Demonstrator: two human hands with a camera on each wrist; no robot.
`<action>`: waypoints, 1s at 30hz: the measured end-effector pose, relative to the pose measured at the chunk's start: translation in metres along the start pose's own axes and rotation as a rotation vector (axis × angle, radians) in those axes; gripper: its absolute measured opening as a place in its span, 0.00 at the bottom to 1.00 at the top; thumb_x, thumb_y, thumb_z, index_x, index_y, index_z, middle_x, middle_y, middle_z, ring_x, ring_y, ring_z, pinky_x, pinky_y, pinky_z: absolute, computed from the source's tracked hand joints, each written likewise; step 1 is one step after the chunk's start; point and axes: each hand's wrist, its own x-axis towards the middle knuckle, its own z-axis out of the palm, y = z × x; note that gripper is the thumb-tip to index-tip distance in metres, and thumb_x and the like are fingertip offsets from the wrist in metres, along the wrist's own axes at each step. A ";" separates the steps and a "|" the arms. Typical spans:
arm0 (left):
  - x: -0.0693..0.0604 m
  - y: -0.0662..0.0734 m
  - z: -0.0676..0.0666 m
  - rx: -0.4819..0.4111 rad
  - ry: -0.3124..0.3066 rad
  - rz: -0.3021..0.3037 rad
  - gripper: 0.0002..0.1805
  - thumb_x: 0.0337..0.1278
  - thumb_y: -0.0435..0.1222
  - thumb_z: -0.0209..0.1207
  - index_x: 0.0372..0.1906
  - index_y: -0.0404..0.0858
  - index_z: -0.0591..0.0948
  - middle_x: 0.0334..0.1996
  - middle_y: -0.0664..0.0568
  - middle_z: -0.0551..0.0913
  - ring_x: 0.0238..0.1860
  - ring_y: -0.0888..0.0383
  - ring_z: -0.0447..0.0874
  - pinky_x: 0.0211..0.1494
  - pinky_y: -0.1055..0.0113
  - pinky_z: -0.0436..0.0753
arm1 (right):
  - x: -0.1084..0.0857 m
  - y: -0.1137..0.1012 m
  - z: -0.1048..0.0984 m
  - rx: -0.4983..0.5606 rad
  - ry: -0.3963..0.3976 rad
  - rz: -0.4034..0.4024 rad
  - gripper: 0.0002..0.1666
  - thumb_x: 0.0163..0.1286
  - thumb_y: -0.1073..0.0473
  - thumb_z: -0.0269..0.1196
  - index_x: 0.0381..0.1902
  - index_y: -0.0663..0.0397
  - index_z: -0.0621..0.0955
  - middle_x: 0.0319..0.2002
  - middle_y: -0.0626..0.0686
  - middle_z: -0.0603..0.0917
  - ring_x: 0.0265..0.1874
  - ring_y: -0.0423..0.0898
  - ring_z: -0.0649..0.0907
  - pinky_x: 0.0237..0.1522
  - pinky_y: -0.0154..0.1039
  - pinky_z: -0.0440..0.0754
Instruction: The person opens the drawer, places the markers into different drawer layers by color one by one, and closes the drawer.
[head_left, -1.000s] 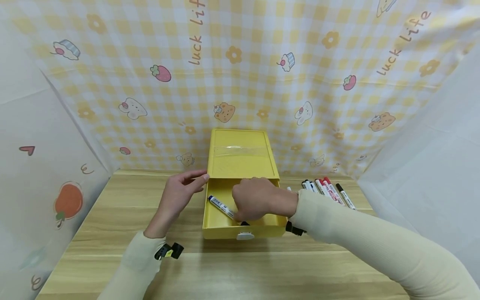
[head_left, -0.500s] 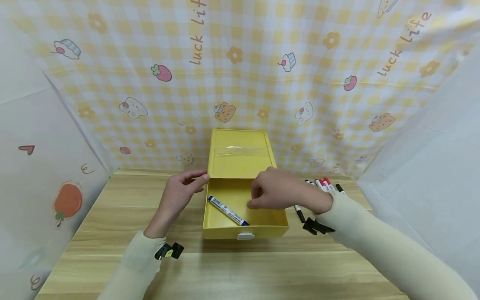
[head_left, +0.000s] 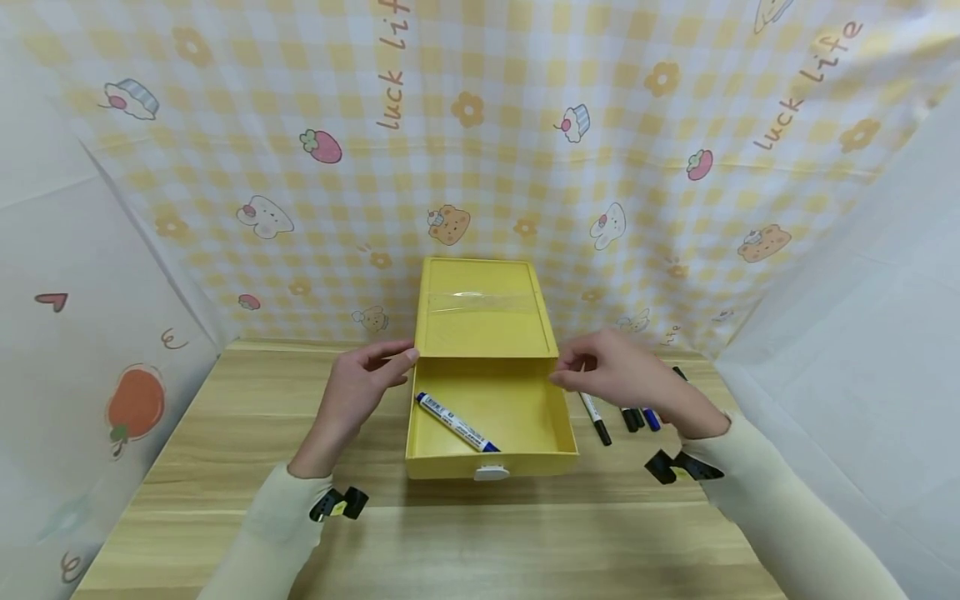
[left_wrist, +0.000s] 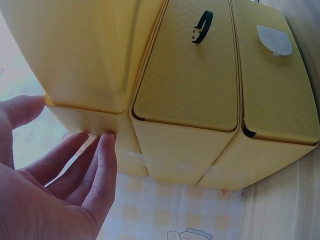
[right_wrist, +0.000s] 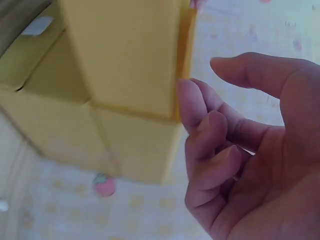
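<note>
A yellow drawer cabinet [head_left: 483, 333] stands at the back of the table, its top drawer [head_left: 450, 468] pulled out. Inside the drawer, a white marker with blue ends [head_left: 453, 421] lies slanted toward the front. My left hand [head_left: 360, 379] rests on the cabinet's left front corner, thumb near the top edge and fingertips on the side; the left wrist view shows these fingers fairly straight. My right hand [head_left: 622, 375] is at the drawer's right side, holding nothing. Its fingers curl loosely, thumb apart, beside the yellow wall in the right wrist view.
Right of the cabinet, a black-capped marker [head_left: 595, 417] lies on the wooden table [head_left: 480, 542]. Several more markers [head_left: 633, 419] lie partly hidden under my right hand. Two lower drawers [left_wrist: 190, 85] are closed. A patterned curtain [head_left: 510, 192] hangs behind.
My right hand has let go of the blue-ended marker, leaving it in the drawer, and has moved right, out past the drawer's side. The left hand stays put.
</note>
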 end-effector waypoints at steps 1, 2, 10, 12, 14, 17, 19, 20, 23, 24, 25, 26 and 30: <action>0.000 0.000 0.000 -0.001 0.001 0.000 0.23 0.78 0.44 0.68 0.65 0.31 0.87 0.65 0.39 0.86 0.57 0.43 0.90 0.52 0.65 0.91 | -0.002 0.006 0.001 0.011 0.015 0.005 0.07 0.80 0.58 0.70 0.38 0.50 0.90 0.27 0.43 0.83 0.21 0.41 0.74 0.28 0.38 0.76; 0.000 0.000 0.000 -0.002 0.001 0.000 0.23 0.78 0.44 0.68 0.65 0.31 0.87 0.65 0.39 0.86 0.57 0.43 0.90 0.52 0.65 0.91 | -0.003 0.013 0.001 0.015 0.030 0.006 0.07 0.80 0.59 0.69 0.38 0.50 0.90 0.27 0.42 0.83 0.22 0.41 0.75 0.29 0.38 0.76; 0.000 0.000 -0.001 -0.002 -0.001 -0.002 0.24 0.78 0.45 0.69 0.65 0.32 0.88 0.65 0.40 0.86 0.57 0.43 0.90 0.52 0.65 0.91 | -0.014 0.074 0.013 0.018 0.169 0.027 0.05 0.80 0.60 0.69 0.42 0.50 0.91 0.36 0.44 0.89 0.33 0.43 0.82 0.37 0.39 0.80; 0.000 -0.001 -0.001 -0.001 -0.001 -0.002 0.24 0.78 0.45 0.69 0.65 0.32 0.88 0.65 0.40 0.87 0.56 0.44 0.90 0.52 0.65 0.91 | -0.017 0.091 0.016 0.035 0.191 0.064 0.05 0.80 0.59 0.69 0.43 0.50 0.91 0.37 0.45 0.89 0.34 0.45 0.82 0.38 0.40 0.80; 0.000 -0.001 -0.001 0.000 -0.002 -0.002 0.24 0.78 0.45 0.69 0.66 0.33 0.88 0.65 0.40 0.87 0.56 0.44 0.90 0.52 0.65 0.91 | -0.021 0.107 0.020 0.048 0.207 0.110 0.06 0.80 0.58 0.69 0.46 0.52 0.92 0.40 0.47 0.90 0.36 0.46 0.83 0.40 0.42 0.82; 0.000 -0.001 -0.001 -0.002 -0.002 -0.002 0.24 0.78 0.45 0.69 0.65 0.33 0.88 0.65 0.40 0.87 0.56 0.45 0.90 0.52 0.64 0.91 | -0.027 0.127 0.025 0.078 0.223 0.185 0.10 0.81 0.57 0.69 0.51 0.56 0.91 0.45 0.51 0.90 0.41 0.47 0.86 0.45 0.45 0.84; 0.000 -0.002 -0.001 -0.004 -0.003 -0.003 0.24 0.78 0.46 0.69 0.65 0.33 0.88 0.65 0.41 0.87 0.56 0.45 0.90 0.52 0.64 0.91 | -0.031 0.139 0.028 0.089 0.238 0.236 0.12 0.80 0.56 0.69 0.53 0.57 0.91 0.47 0.53 0.91 0.44 0.48 0.87 0.47 0.46 0.85; 0.000 -0.002 -0.001 -0.005 -0.003 -0.003 0.24 0.78 0.46 0.69 0.65 0.33 0.88 0.65 0.41 0.87 0.56 0.45 0.90 0.53 0.64 0.91 | -0.033 0.144 0.030 0.100 0.245 0.260 0.13 0.80 0.56 0.70 0.54 0.58 0.90 0.49 0.54 0.91 0.45 0.48 0.87 0.47 0.46 0.85; 0.000 -0.002 -0.001 -0.007 -0.003 -0.007 0.24 0.77 0.46 0.69 0.65 0.33 0.88 0.65 0.41 0.87 0.56 0.45 0.90 0.53 0.64 0.91 | -0.038 0.160 0.034 0.139 0.272 0.324 0.16 0.80 0.57 0.70 0.57 0.62 0.88 0.52 0.57 0.90 0.46 0.49 0.87 0.45 0.45 0.85; 0.000 -0.002 -0.001 -0.008 -0.003 -0.009 0.24 0.77 0.46 0.69 0.65 0.33 0.88 0.65 0.41 0.87 0.56 0.45 0.90 0.53 0.64 0.91 | -0.040 0.165 0.036 0.161 0.282 0.345 0.17 0.80 0.57 0.70 0.58 0.63 0.87 0.52 0.58 0.90 0.46 0.50 0.86 0.44 0.46 0.86; 0.000 -0.002 -0.001 -0.009 -0.003 -0.010 0.24 0.77 0.46 0.69 0.65 0.33 0.88 0.65 0.41 0.87 0.56 0.45 0.90 0.53 0.64 0.91 | -0.041 0.171 0.037 0.182 0.289 0.365 0.18 0.81 0.57 0.69 0.59 0.65 0.86 0.52 0.59 0.89 0.46 0.50 0.86 0.42 0.45 0.86; 0.000 -0.002 -0.001 -0.009 -0.004 -0.010 0.24 0.77 0.46 0.69 0.65 0.33 0.88 0.64 0.40 0.87 0.56 0.44 0.90 0.53 0.64 0.91 | -0.043 0.175 0.038 0.201 0.297 0.387 0.19 0.81 0.57 0.69 0.60 0.66 0.85 0.52 0.60 0.88 0.46 0.52 0.86 0.41 0.45 0.86; 0.001 -0.001 -0.001 -0.011 -0.008 -0.009 0.24 0.77 0.45 0.69 0.65 0.32 0.88 0.64 0.40 0.87 0.57 0.44 0.90 0.53 0.64 0.91 | -0.047 0.190 0.041 0.214 0.338 0.463 0.22 0.80 0.59 0.69 0.61 0.71 0.83 0.53 0.66 0.87 0.44 0.56 0.85 0.38 0.44 0.86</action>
